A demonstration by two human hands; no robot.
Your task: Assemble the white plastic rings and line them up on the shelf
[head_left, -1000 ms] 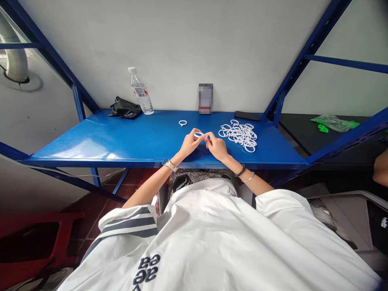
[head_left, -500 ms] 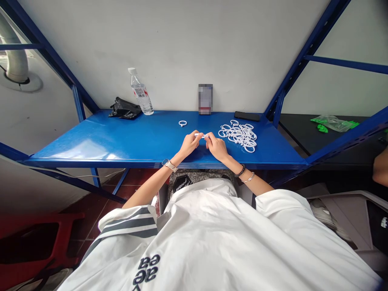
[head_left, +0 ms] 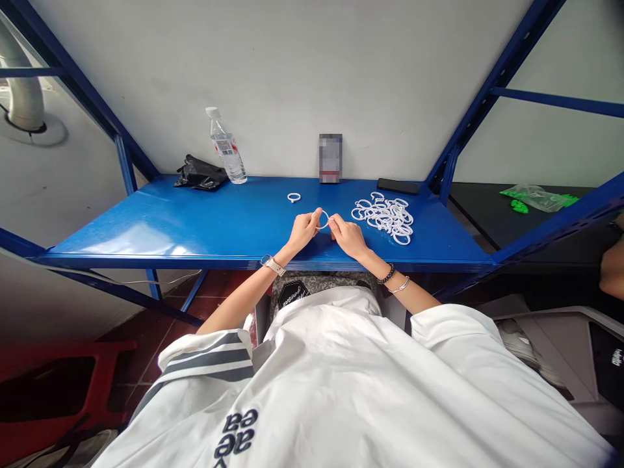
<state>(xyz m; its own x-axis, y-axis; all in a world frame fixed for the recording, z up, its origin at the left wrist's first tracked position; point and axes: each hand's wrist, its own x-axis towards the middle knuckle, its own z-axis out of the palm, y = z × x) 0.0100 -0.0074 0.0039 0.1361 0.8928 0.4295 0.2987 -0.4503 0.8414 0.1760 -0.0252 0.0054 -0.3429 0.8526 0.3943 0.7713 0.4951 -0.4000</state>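
Since 0.5 s ago the white ring (head_left: 322, 220) has been turned from edge-on to face-on. It is pinched between left hand (head_left: 303, 231) & right hand (head_left: 347, 236), just above the table (head_left: 195, 221), near the ring pile (head_left: 386, 217). Grip should be kept at opposite sides, w/ even pressure.

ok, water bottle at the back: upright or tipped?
Upright. The water bottle stands on the blue shelf near the wall, white cap on top.
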